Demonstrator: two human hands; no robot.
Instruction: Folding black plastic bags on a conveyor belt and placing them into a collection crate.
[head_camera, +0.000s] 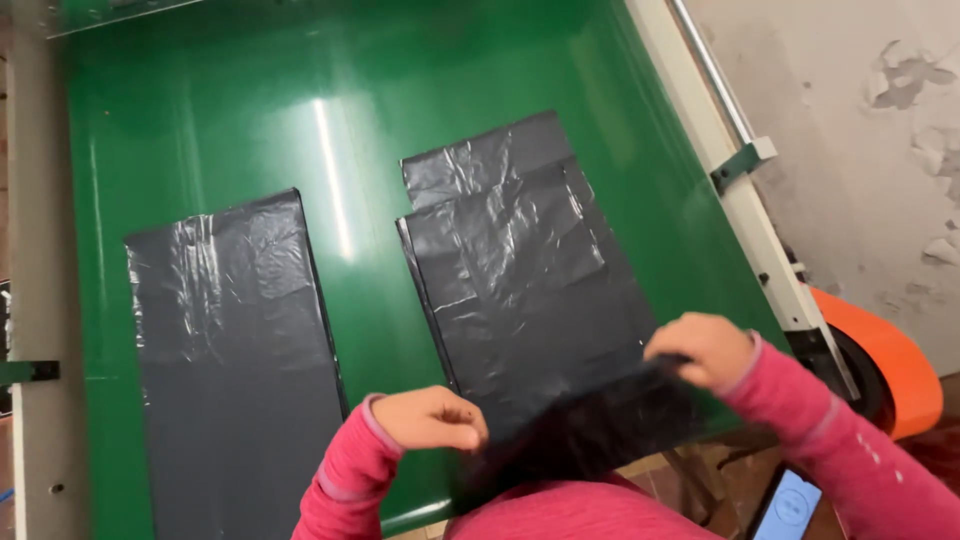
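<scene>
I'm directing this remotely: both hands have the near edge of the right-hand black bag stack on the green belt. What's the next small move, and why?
Probably draw the black bag stack a little toward the body. Left hand and right hand grip its near edge, already lifted off the green belt, while its far layers lie unevenly overlapped.

Single view, worn on the head, looking steeply down and slightly forward over a green conveyor belt (230, 110). Close in: belt filling most of the frame, its far end cut off at the top edge, its near edge just above the bottom edge. Tilted a little, so the belt's right side rail (745, 215) runs diagonally from top centre down to the right. Beyond that rail, a strip of grey floor (850, 150) at the top right. Left of the belt, a narrow pale frame edge (35, 300). Nearest the lens, at the belt's near edge, pink sleeves (850, 450) rising from the bottom. No second view, so no shared area.
</scene>
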